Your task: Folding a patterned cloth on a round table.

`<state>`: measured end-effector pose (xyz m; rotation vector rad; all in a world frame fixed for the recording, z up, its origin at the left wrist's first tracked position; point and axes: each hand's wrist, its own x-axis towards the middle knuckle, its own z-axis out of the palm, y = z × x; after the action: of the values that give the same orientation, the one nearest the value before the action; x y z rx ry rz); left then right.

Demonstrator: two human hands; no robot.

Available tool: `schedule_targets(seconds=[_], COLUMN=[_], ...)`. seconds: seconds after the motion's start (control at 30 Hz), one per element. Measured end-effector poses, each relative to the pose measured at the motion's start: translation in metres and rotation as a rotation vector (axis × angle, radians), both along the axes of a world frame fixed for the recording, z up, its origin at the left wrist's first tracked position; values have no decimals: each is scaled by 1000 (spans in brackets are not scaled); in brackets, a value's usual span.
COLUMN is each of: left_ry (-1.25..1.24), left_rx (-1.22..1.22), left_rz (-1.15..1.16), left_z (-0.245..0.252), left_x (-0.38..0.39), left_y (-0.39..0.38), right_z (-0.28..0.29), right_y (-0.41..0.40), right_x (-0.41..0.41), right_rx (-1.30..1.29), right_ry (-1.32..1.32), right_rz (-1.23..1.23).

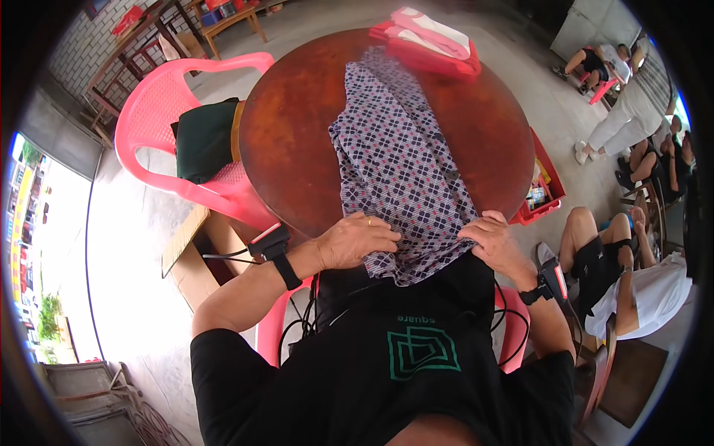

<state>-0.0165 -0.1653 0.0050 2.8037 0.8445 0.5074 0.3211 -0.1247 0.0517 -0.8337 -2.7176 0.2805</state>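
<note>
A patterned button-front shirt, grey with dark floral motifs and small red marks, lies folded lengthwise on a round brown wooden table. Its near end hangs over the table's front edge towards my lap. My left hand grips the cloth at the near left, fingers curled over it; a ring is on one finger. At the near right, my right hand pinches the side edge of the shirt between thumb and fingers. Dark buttons run along the shirt's right side. Both wrists wear strapped devices with cables.
At the table's far edge lies a pile of red and white plastic packaging. A pink plastic chair holds dark green folded cloth. An open cardboard box sits left, a red crate right. Several people sit or stand at right.
</note>
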Motion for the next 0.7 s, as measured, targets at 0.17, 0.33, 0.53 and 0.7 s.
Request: schedule_targets(seconds=[0.17,0.33,0.53,0.7], left_ry=[-330,-322,-1186,-1491], left_rx=[-516,-1412,-1738,-1569], left_rz=[-218,48,232,15], left_z=[-6,22,31,44], left_x=[-6,-14,-44,-44], left_y=[-16,-21,7,67], right_z=[20,48,111,115], right_y=[-22,-27,27,103], right_x=[3,11,-14,-34], right_rx=[-140,-420,-712,-875], right_ry=[-97,-30,103,266], right_rz=[65,51,-35,-54])
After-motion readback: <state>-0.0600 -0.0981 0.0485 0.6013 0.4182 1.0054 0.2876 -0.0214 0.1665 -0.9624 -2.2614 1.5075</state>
